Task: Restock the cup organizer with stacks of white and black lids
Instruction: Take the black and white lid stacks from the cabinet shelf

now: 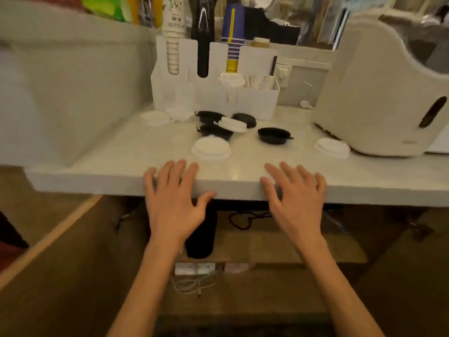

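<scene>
A white cup organizer stands at the back of the white counter, with cup stacks in its upper slots and a short stack of white lids in one front bin. Loose lids lie in front of it: white lids near the front, another white one at the right, more white ones at the left, and black lids scattered in the middle. My left hand and my right hand hover flat at the counter's front edge with fingers spread, holding nothing.
A large cream appliance fills the counter's right side. A grey wall panel bounds the left. Under the counter lie a black cylinder, cables and a shelf. A wall socket sits behind the organizer.
</scene>
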The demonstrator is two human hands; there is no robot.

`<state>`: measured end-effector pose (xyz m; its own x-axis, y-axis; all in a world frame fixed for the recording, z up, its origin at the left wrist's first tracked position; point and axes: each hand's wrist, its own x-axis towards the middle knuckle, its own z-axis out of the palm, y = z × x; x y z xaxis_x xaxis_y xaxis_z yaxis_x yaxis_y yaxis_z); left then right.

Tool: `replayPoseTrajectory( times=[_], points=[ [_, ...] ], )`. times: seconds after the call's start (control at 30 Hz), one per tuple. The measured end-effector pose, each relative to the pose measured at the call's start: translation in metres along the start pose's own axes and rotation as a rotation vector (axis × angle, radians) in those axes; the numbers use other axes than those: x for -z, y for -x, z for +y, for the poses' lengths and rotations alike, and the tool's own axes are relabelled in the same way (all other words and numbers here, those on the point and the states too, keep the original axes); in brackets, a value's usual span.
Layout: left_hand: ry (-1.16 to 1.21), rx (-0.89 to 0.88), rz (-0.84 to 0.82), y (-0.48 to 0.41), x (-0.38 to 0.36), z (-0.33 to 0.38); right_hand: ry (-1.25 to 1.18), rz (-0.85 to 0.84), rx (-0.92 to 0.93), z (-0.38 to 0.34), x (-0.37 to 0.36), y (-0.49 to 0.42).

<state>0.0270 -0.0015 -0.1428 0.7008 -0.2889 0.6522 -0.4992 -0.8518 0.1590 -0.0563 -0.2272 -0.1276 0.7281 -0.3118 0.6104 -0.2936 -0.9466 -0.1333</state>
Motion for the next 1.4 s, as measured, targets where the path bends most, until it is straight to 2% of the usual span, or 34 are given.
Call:
replayPoseTrajectory(
  times=[0.1, 0.17, 0.37, 0.73, 0.83, 0.9, 0.93, 0.97, 1.03, 1.1, 1.2, 1.4],
  points=[
    [0.001, 0.001, 0.124, 0.0, -0.008, 0.001, -0.033, 0.228, 0.026, -0.001, -0.016, 0.003],
    [-0.01, -0.023, 0.167, 0.001, -0.01, -0.001, -0.067, 0.318, 0.027, 0.0, -0.023, 0.003],
    [0.006, -0.048, 0.158, 0.001, -0.006, -0.002, -0.101, 0.247, 0.084, 0.013, -0.019, 0.003],
    [-0.011, -0.051, 0.172, -0.003, -0.008, -0.003, -0.084, 0.352, 0.105, 0.013, -0.026, -0.001],
    [0.033, -0.078, 0.199, 0.009, -0.01, -0.007, -0.229, 0.4, 0.144, 0.013, -0.033, 0.01],
    [0.195, -0.037, 0.208, 0.037, -0.017, -0.005, -0.485, 0.453, 0.19, 0.01, -0.057, 0.04],
    [0.334, 0.037, 0.191, 0.059, -0.025, -0.003, -0.641, 0.423, 0.211, 0.011, -0.079, 0.062],
    [0.491, 0.148, 0.145, 0.084, -0.037, -0.001, -0.787, 0.322, 0.223, 0.012, -0.102, 0.083],
    [0.769, 0.403, -0.004, 0.125, -0.072, -0.002, -1.028, -0.053, 0.139, 0.01, -0.144, 0.113],
    [0.885, 0.597, -0.15, 0.145, -0.107, -0.008, -1.144, -0.37, -0.021, 0.005, -0.177, 0.116],
    [0.922, 0.738, -0.222, 0.15, -0.135, -0.008, -1.228, -0.505, -0.172, -0.005, -0.207, 0.098],
    [1.0, 0.78, -0.34, 0.15, -0.175, 0.002, -1.319, -0.766, -0.263, -0.027, -0.216, 0.064]
  ],
)
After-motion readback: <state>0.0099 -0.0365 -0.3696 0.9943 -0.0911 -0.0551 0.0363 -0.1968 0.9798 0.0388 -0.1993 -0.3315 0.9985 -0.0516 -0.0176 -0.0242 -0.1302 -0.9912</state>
